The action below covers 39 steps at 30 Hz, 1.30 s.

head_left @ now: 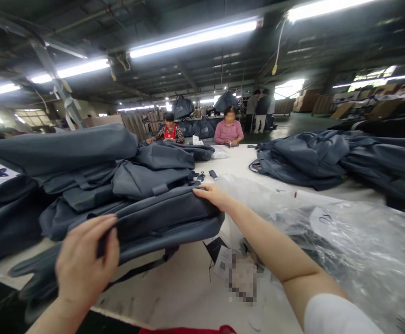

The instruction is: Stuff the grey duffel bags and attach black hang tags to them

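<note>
A dark blue-grey fabric bag (174, 215) lies on its side across the front of the white table, raised a little at its right end. My right hand (211, 192) pinches its top edge there, thumb on top. At the bag's left part, my slightly blurred left hand (87, 255) has its fingers and thumb curled around dark fabric of the bag. A dark strap (143, 270) hangs out below the bag. Black and white hang tags (223, 260) lie on the table just right of it.
More blue-grey bags (63, 150) are heaped behind and to the left. Another pile (303, 155) lies at the back right. Clear plastic bags (348, 246) cover the table's right side. Two people (229, 132) sit across the table, and others stand farther back.
</note>
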Available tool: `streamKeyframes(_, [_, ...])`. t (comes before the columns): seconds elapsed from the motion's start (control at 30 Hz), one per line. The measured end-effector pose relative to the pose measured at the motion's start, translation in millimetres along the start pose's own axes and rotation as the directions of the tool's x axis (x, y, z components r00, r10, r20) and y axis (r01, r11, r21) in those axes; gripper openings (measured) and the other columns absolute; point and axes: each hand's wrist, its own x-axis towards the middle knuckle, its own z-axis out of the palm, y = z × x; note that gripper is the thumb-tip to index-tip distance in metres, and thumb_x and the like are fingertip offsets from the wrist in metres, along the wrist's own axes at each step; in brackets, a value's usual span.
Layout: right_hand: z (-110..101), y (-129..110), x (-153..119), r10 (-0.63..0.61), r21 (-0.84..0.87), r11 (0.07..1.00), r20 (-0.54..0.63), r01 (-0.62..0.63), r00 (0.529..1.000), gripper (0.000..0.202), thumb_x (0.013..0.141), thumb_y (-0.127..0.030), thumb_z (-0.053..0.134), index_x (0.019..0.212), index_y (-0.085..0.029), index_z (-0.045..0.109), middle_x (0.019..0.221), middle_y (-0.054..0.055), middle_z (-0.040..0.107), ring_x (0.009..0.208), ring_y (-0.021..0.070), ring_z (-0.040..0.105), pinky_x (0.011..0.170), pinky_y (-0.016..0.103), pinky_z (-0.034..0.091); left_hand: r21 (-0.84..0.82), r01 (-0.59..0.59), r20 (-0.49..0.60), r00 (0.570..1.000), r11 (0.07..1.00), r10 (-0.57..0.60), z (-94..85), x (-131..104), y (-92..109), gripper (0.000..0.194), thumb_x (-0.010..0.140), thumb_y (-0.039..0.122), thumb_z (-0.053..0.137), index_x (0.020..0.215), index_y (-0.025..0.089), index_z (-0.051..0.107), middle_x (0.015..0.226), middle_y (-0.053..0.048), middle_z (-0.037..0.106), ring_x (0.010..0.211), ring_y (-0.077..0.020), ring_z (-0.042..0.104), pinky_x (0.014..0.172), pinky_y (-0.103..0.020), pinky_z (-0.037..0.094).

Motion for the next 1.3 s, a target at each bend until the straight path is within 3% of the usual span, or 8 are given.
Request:
streamKeyframes(0.1, [-2,0,-5,0.013,-0.056,0.998,-0.013,-0.013,1.000,0.031,0.070,-0.055,0.072,0.076,-0.025,0.071,0.074,0.001,0.071,0.067,0.0194,0.064,0.063,0.032,0.050,0.047,-0.045,0.257,0.966,0.998,0.031,18.7,26,31,0.026,0.092,0.026,0.042,0.107,0.024,0.064,0.105,-0.007,0.070,0.095,-0.0247,0.066,0.088,-0.040,0.051])
streamKeyframes(0.2, [-3,3,-8,0.000,-0.106,0.994,-0.046,-0.004,0.999,0.034,0.072,-0.057,0.070,0.080,-0.024,0.072,0.079,0.002,0.072,0.073,0.0209,0.066,0.067,0.034,0.052,0.095,-0.091,0.579,0.815,0.991,0.020,25.6,49,49,0.028,0.091,0.024,0.041,0.086,0.020,0.069,0.090,-0.008,0.071,0.085,-0.0260,0.067,0.077,-0.038,0.051])
streamKeyframes(0.27, [-4,4,-8,0.004,-0.098,0.995,-0.055,-0.010,0.998,0.035,0.072,-0.057,0.069,0.081,-0.024,0.072,0.079,0.002,0.072,0.074,0.0213,0.067,0.069,0.034,0.052,0.118,-0.131,0.642,0.766,0.984,0.025,24.1,57,51,0.024,0.088,0.024,0.046,0.082,0.020,0.068,0.085,-0.009,0.069,0.081,-0.0261,0.067,0.074,-0.037,0.050])
streamKeyframes(0.37, [-4,3,-4,0.019,-0.054,0.998,-0.062,-0.023,0.998,0.034,0.071,-0.056,0.071,0.081,-0.024,0.072,0.077,0.002,0.072,0.073,0.0210,0.067,0.068,0.034,0.053,0.077,-0.156,0.661,0.748,0.985,0.067,18.9,56,44,0.014,0.082,0.024,0.054,0.089,0.022,0.066,0.090,-0.008,0.067,0.082,-0.0258,0.065,0.070,-0.034,0.047])
streamKeyframes(0.5, [-2,0,3,0.012,-0.043,0.999,-0.078,-0.015,0.997,0.032,0.068,-0.054,0.073,0.080,-0.024,0.073,0.075,0.002,0.072,0.067,0.0191,0.066,0.062,0.032,0.053,-0.029,-0.113,0.717,0.690,0.993,0.099,19.4,45,31,0.022,0.082,0.025,0.054,0.102,0.027,0.060,0.083,-0.004,0.068,0.073,-0.0232,0.065,0.062,-0.030,0.043])
streamKeyframes(0.8, [2,-8,27,0.008,-0.115,0.993,-0.092,-0.018,0.996,0.035,0.068,-0.053,0.073,0.081,-0.020,0.072,0.079,0.003,0.073,0.071,0.0193,0.065,0.067,0.032,0.051,-0.012,-0.027,0.584,0.811,1.000,0.029,37.5,31,28,0.016,0.086,0.034,0.051,0.091,0.020,0.055,0.078,-0.006,0.068,0.071,-0.0226,0.065,0.061,-0.030,0.043])
streamKeyframes(1.03, [1,-10,45,0.015,-0.174,0.984,-0.106,-0.033,0.994,0.043,0.070,-0.055,0.071,0.087,-0.016,0.072,0.079,0.005,0.073,0.073,0.0198,0.065,0.069,0.032,0.050,0.074,0.056,0.477,0.875,0.996,-0.085,51.5,36,20,0.014,0.083,0.020,0.043,0.083,0.018,0.056,0.075,-0.011,0.068,0.070,-0.0274,0.066,0.064,-0.036,0.046])
streamKeyframes(1.3, [5,-5,68,-0.021,-0.290,0.957,-0.160,-0.027,0.987,0.043,0.071,-0.058,0.068,0.089,-0.019,0.072,0.084,0.004,0.074,0.079,0.0232,0.067,0.070,0.033,0.051,0.056,0.273,0.385,0.881,0.960,-0.273,79.7,39,11,0.017,0.087,0.025,0.044,0.085,0.016,0.058,0.079,-0.012,0.070,0.075,-0.0273,0.067,0.066,-0.036,0.048])
